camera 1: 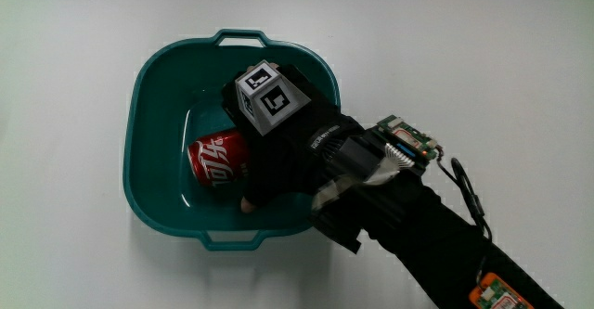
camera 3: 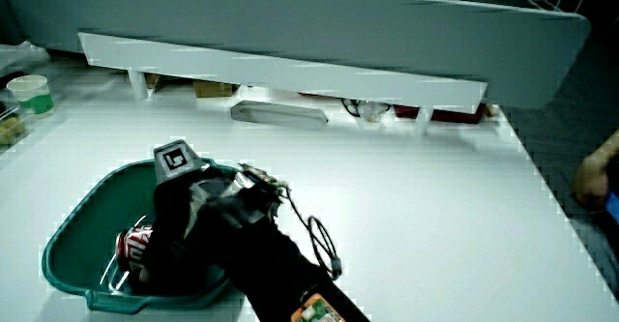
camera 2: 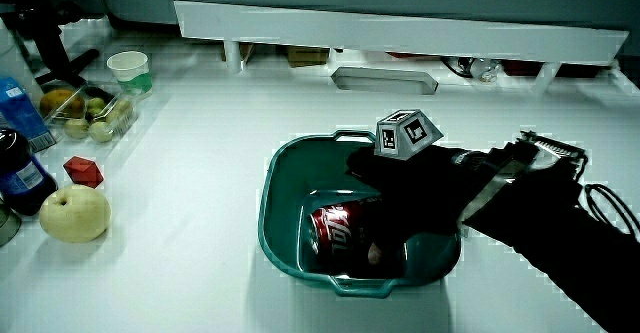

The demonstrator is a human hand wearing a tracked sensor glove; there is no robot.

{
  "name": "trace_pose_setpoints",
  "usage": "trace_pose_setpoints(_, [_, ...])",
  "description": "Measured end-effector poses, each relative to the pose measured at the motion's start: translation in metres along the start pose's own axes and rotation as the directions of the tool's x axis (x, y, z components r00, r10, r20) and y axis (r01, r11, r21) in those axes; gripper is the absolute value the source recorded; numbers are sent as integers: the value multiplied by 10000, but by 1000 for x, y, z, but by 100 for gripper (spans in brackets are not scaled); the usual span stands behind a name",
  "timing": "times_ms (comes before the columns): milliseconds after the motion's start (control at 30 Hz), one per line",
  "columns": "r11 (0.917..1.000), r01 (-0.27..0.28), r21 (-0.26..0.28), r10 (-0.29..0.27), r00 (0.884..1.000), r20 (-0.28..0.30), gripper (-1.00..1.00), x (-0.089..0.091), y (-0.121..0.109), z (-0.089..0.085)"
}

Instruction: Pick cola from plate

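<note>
A red cola can lies on its side inside a teal basin with two handles. In both side views the cola can rests on the basin's floor. The gloved hand, with a patterned cube on its back, reaches into the basin and its fingers are curled around the can. The hand covers the can's end; the thumb shows at the can's side nearer to the person.
In a side view a yellow apple, a small red block, a dark bottle, a tray of fruit and a green-and-white cup stand on the table. A low white partition runs along the table's edge.
</note>
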Motion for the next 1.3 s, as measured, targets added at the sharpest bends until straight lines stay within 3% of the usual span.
trace_pose_setpoints(67, [9996,-108,-274,107,9999,-51,0,-2,6,-3])
trace_pose_setpoints(100, [9998,-158,-94,158,9998,-93,0,-2,6,-3])
trace_pose_setpoints(200, [9993,-67,-373,63,9999,-127,0,-2,13,-7])
trace_pose_setpoints(300, [9999,-127,-100,125,9998,-179,0,-3,13,-6])
trace_pose_setpoints(367, [9991,-301,-300,295,9994,-206,0,-5,15,-7])
trace_pose_setpoints(567, [9992,-240,328,238,9997,52,0,-7,13,-6])
trace_pose_setpoints(600, [9990,-424,161,425,9991,-48,5,-7,14,-6])
trace_pose_setpoints(667, [9955,-508,802,515,9987,-62,15,-7,11,-4])
trace_pose_setpoints(800, [9951,-401,899,408,9991,-61,35,-6,12,-4])
trace_pose_setpoints(833, [9966,-504,648,512,9986,-103,40,-6,13,-4])
trace_pose_setpoints(933, [9954,-472,837,475,9989,-10,55,-6,13,-4])
trace_pose_setpoints(1033, [9926,-688,1001,695,9976,-36,70,-7,13,-5])
trace_pose_setpoints(1100, [9879,-636,1416,611,9979,223,80,-8,9,-3])
trace_pose_setpoints(1233, [9859,-613,1557,581,9980,251,100,-8,9,-4])
trace_pose_setpoints(1300, [9811,-808,1760,771,9966,279,100,-9,8,-4])
